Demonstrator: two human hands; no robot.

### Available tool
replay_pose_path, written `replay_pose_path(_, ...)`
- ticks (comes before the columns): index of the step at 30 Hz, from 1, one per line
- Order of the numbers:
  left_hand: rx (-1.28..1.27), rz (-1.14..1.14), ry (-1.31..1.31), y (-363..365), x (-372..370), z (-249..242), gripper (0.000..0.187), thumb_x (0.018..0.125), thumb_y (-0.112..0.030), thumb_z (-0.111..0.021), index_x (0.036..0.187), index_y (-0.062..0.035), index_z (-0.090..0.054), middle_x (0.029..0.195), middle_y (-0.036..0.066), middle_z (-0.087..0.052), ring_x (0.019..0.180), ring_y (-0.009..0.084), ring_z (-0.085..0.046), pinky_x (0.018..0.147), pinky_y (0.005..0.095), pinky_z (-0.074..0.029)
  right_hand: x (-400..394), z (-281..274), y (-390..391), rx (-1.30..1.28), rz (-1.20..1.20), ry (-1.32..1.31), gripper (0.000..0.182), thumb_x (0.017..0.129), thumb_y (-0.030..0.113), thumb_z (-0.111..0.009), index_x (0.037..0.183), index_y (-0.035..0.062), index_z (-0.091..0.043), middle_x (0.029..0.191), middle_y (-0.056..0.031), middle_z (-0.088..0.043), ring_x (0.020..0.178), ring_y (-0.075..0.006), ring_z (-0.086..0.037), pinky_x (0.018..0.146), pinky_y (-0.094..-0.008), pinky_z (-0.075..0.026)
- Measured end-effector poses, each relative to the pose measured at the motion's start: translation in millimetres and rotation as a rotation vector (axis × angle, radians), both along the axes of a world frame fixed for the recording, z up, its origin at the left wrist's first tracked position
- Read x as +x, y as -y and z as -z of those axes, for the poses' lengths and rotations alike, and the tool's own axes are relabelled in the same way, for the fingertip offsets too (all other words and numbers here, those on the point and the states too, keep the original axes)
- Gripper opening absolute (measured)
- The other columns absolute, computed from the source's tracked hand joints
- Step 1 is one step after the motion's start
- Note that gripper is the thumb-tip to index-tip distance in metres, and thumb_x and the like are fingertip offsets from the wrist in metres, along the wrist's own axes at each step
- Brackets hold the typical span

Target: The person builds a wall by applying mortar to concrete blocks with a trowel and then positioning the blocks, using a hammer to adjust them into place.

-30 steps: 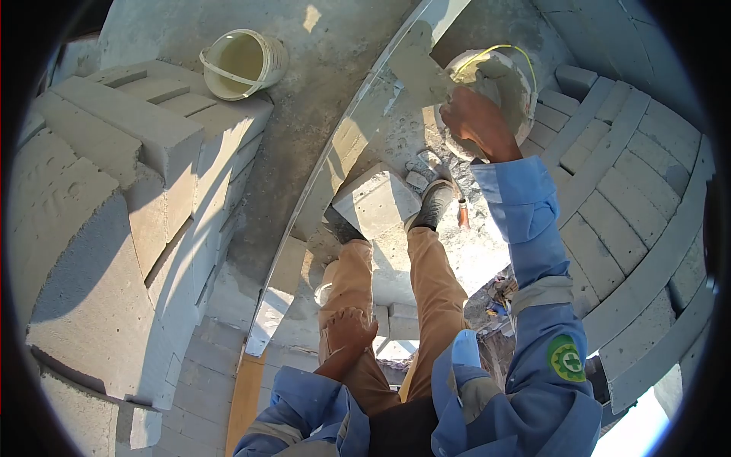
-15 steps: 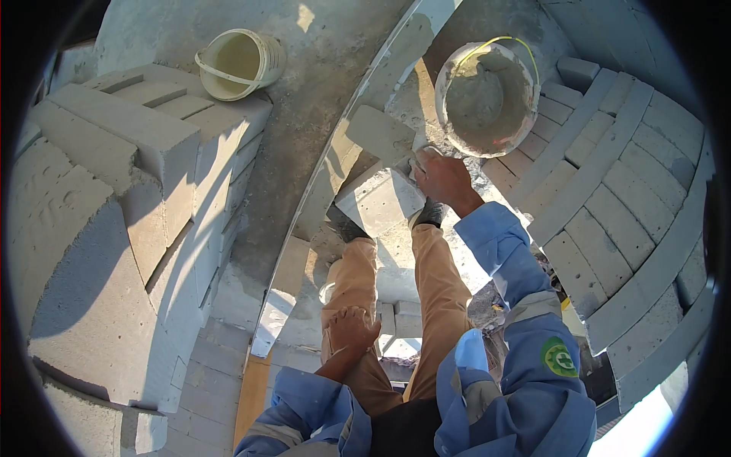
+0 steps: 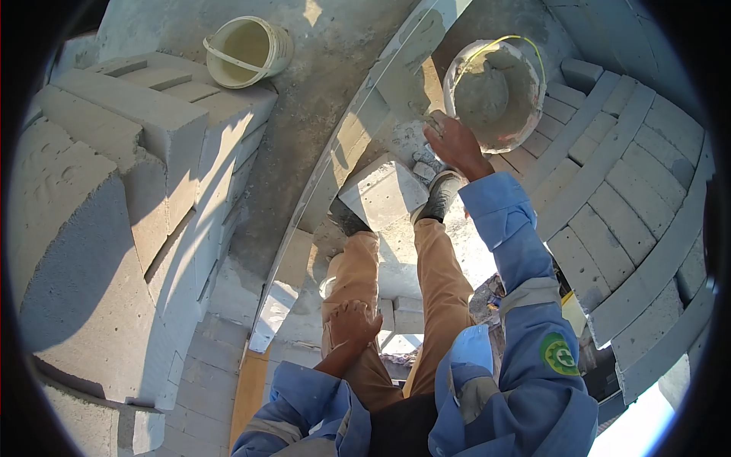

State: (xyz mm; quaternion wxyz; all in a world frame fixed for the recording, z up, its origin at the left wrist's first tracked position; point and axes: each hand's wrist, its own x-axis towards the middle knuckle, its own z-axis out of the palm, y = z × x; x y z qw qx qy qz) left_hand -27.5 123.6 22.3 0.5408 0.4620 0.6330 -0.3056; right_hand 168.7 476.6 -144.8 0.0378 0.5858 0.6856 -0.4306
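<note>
My right hand (image 3: 454,143) is closed around what looks like the handle of a flat grey trowel (image 3: 405,90), beside the bucket of grey mortar (image 3: 487,91). The blade is mortar-coloured and hard to separate from the wall behind it. Below, a pale concrete block (image 3: 384,192) lies between my shoes, with small rubble beside it. My left hand (image 3: 352,326) rests on my trouser leg, fingers laid over the cloth and holding nothing.
A white bucket (image 3: 247,52) lies tilted behind the stacked blocks (image 3: 126,114) on the left. More blocks (image 3: 617,186) are stacked at right. A low, narrow wall (image 3: 335,164) runs diagonally past my feet. A wooden board (image 3: 249,396) lies lower left.
My right hand has moved up and right, toward the mortar bucket, and the trowel blade has shifted upward with it, away from the block. My left hand stays on my leg.
</note>
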Motion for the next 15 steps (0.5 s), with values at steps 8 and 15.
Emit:
replay_pose_path(8, 0.013, -0.052, 0.038, 8, -3, 2, 0.059, 0.084, -0.055, -0.056, 0.12, -0.0095, -0.065, 0.131, 0.008, -0.059, 0.13, 0.0266, -0.045, 0.106, 0.0482, -0.032, -7, -9, 26, 0.033, -0.371, 0.203, 0.03, 0.087, 0.03, -0.056, 0.106, 0.0062, -0.06, 0.09, -0.02, -0.067, 0.082, -0.0372, -0.067, 0.074, -0.0482, -0.053)
replay_pose_path(15, 0.017, -0.027, 0.004, 13, 3, 2, 0.06, 0.084, -0.055, -0.055, 0.121, -0.0095, -0.064, 0.131, 0.008, -0.059, 0.13, 0.0265, -0.045, 0.106, 0.0486, -0.032, 39, 9, -80, 0.268, -0.247, 0.341, 0.034, 0.09, 0.031, -0.057, 0.109, 0.0036, -0.059, 0.097, -0.0217, -0.067, 0.089, -0.0397, -0.066, 0.074, -0.0498, -0.051)
